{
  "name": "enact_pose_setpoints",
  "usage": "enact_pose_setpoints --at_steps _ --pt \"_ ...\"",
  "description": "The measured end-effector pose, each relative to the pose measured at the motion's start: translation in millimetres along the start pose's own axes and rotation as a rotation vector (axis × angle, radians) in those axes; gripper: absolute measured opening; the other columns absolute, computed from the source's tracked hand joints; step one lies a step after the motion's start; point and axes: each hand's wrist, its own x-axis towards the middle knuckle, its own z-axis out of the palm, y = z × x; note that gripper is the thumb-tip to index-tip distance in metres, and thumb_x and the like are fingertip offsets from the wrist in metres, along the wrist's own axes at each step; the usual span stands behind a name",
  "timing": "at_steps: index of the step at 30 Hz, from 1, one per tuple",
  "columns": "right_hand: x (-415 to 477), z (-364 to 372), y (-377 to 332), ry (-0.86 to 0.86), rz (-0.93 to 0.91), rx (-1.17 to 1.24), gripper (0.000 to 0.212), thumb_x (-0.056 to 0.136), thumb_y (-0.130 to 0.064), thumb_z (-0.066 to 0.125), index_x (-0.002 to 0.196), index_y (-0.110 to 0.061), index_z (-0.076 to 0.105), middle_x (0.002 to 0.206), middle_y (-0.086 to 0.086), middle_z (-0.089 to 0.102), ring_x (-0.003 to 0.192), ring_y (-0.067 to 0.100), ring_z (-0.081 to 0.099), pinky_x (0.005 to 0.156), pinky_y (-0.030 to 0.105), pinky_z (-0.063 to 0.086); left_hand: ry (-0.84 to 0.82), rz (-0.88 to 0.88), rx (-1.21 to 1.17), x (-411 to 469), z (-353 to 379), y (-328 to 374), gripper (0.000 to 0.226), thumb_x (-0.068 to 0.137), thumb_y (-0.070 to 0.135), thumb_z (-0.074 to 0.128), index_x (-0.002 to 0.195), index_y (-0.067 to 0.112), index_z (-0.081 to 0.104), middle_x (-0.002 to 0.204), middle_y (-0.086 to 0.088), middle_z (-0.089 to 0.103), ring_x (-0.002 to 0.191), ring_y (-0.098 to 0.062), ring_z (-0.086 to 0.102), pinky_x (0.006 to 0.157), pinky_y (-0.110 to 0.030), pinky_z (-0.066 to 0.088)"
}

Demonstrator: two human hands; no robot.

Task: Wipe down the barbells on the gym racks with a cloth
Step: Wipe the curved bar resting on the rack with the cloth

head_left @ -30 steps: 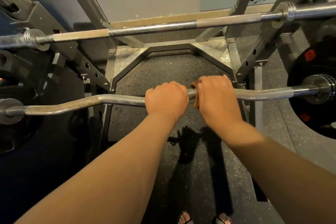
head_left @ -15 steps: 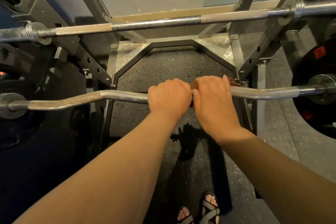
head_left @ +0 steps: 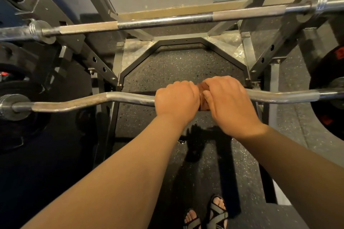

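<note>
Centre frame: the left hand (head_left: 176, 100) grips the bent barbell (head_left: 89, 101) bare. Touching it, the right hand (head_left: 229, 102) seemingly clamps a brown cloth (head_left: 202, 87) round the bar. The cloth has just slid left, so the middle looks wiped; the straight barbell (head_left: 167, 21) above waits.
</note>
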Motion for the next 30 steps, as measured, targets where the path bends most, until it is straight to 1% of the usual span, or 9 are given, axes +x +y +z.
enact_pose_setpoints --at_steps 2,4,7,14,19,21,23,26,30 --pt "1.2 0.8 -4.3 0.000 0.020 0.014 0.025 0.107 -0.029 0.039 0.118 -0.016 0.058 0.111 0.002 0.059 0.105 0.025 0.049 0.100 0.039 0.035 0.019 -0.003 -0.132 -3.1 1.1 -7.1 0.039 0.105 0.031 0.025 0.094 0.017 0.060 0.096 -0.004 0.065 0.082 -0.027 0.060 0.068 -0.039 0.039" --pt "2.5 1.0 -5.5 -0.018 0.027 0.007 0.029 0.108 -0.032 0.034 0.116 -0.018 0.058 0.108 0.000 0.058 0.102 0.023 0.049 0.098 0.039 0.037 0.049 0.040 -0.186 -9.8 1.7 -17.7 0.055 0.102 0.036 0.017 0.096 0.014 0.067 0.101 -0.005 0.069 0.105 -0.026 0.065 0.093 -0.043 0.045" --pt "4.3 -1.7 -3.4 -0.018 0.030 0.036 0.027 0.108 -0.032 0.034 0.114 -0.021 0.058 0.105 -0.005 0.055 0.099 0.020 0.048 0.097 0.039 0.039 0.026 -0.002 -0.045 -12.9 5.0 -52.7 0.058 0.103 0.035 0.017 0.104 0.015 0.071 0.114 -0.003 0.072 0.128 -0.021 0.057 0.121 -0.047 0.027" --pt "8.3 3.9 -33.5 -0.034 0.159 0.106 0.023 0.109 -0.029 0.036 0.111 -0.024 0.058 0.103 -0.010 0.051 0.107 0.017 0.048 0.120 0.042 0.024 0.049 -0.139 -0.023 -4.7 8.1 -64.5 0.041 0.102 0.031 0.032 0.078 0.019 0.063 0.074 0.002 0.060 0.071 -0.021 0.057 0.112 -0.044 0.037" --pt "13.5 1.3 -56.6 -0.211 -0.122 0.118 0.028 0.107 -0.033 0.036 0.129 -0.025 0.053 0.121 -0.008 0.054 0.120 0.015 0.045 0.124 0.038 0.018 0.041 -0.178 -0.003 -3.9 6.8 -65.6 0.040 0.102 0.033 0.035 0.072 0.021 0.059 0.066 0.006 0.050 0.064 -0.020 0.052 0.086 -0.037 0.042" --pt "13.1 -3.4 -43.6 -0.191 -0.087 0.103 0.024 0.106 -0.036 0.036 0.116 -0.032 0.057 0.112 -0.013 0.055 0.111 0.011 0.047 0.117 0.034 0.026 0.021 -0.157 0.009 -4.1 4.9 -65.1 0.040 0.102 0.033 0.035 0.071 0.022 0.056 0.065 0.005 0.052 0.062 -0.019 0.051 0.079 -0.036 0.040" --pt "7.5 -4.5 -26.4 -0.108 0.052 0.094 0.024 0.107 -0.035 0.035 0.102 -0.033 0.058 0.103 -0.014 0.053 0.105 0.011 0.048 0.116 0.035 0.030 0.020 -0.156 0.004 -4.0 3.9 -66.5 0.040 0.102 0.034 0.035 0.072 0.022 0.057 0.063 0.005 0.050 0.061 -0.019 0.050 0.080 -0.036 0.041" --pt "5.7 2.1 -26.3 -0.013 0.206 0.040 0.029 0.109 -0.032 0.031 0.114 -0.021 0.058 0.107 -0.005 0.053 0.113 0.020 0.049 0.122 0.045 0.024 0.023 -0.173 -0.003 -3.6 5.0 -66.7 0.041 0.103 0.034 0.034 0.073 0.022 0.059 0.060 0.008 0.043 0.060 -0.017 0.046 0.089 -0.038 0.042" --pt "8.7 14.8 -67.7 -0.112 0.067 0.077 0.024 0.106 -0.031 0.038 0.121 -0.024 0.056 0.112 -0.008 0.051 0.118 0.016 0.046 0.127 0.044 0.013 0.033 -0.170 0.008 -4.1 6.1 -64.9 0.041 0.103 0.034 0.035 0.072 0.022 0.060 0.061 0.008 0.045 0.062 -0.018 0.047 0.092 -0.039 0.042"
